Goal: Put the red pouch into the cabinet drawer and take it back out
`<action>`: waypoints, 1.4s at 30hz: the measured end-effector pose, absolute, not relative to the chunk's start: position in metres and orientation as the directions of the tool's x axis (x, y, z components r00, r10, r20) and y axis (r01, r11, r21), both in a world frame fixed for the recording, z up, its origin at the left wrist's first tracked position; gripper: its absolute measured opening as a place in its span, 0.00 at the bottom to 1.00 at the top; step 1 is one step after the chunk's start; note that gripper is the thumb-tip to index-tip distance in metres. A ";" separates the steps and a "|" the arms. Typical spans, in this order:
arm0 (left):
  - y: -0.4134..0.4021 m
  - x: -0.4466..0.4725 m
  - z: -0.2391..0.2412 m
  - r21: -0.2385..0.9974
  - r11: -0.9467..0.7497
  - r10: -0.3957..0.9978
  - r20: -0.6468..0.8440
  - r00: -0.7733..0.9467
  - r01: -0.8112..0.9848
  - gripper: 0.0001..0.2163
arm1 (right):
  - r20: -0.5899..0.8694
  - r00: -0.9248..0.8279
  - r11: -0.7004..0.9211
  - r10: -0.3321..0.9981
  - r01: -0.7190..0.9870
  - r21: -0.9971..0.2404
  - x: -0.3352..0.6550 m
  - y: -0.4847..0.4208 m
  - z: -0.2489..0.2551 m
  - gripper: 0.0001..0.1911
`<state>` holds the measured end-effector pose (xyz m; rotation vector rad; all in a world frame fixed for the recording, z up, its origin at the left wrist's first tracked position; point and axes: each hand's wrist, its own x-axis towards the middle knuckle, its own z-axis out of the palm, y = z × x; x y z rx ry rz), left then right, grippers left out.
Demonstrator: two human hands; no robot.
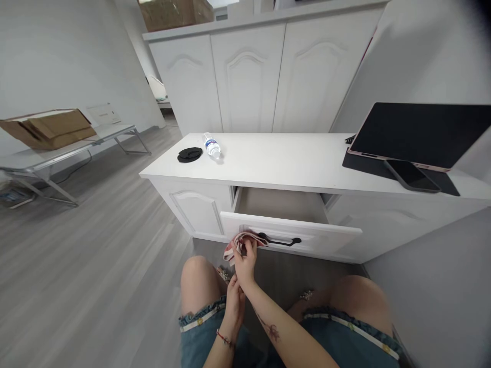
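Note:
My right hand (246,265) grips a folded red-and-white cloth (232,250) and presses it against the front of a white drawer (326,236). The cloth lies just left of the drawer's black handle (282,240) and touches its left end. Below it, my left hand (235,300) meets the heel of my right hand, its fingers drawn together. Whether anything is between those fingers is hidden. The drawer is pulled partway out of the white cabinet, and its pale inside shows.
A clear plastic bottle (211,145) lies beside a round black object (190,155) on the cabinet top (276,158). At right stand a dark-screened laptop or tablet (418,134) and a phone (412,175). My knees flank the drawer. A cardboard box (57,128) rests on a folding table (72,149).

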<state>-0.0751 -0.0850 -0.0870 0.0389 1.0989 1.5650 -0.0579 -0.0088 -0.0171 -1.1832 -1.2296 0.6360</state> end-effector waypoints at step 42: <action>-0.089 -0.065 -0.068 0.832 0.111 0.890 -0.327 -0.318 -0.544 0.10 | 0.372 -0.604 0.709 0.704 0.577 -0.405 -0.025 0.013 -0.014 0.11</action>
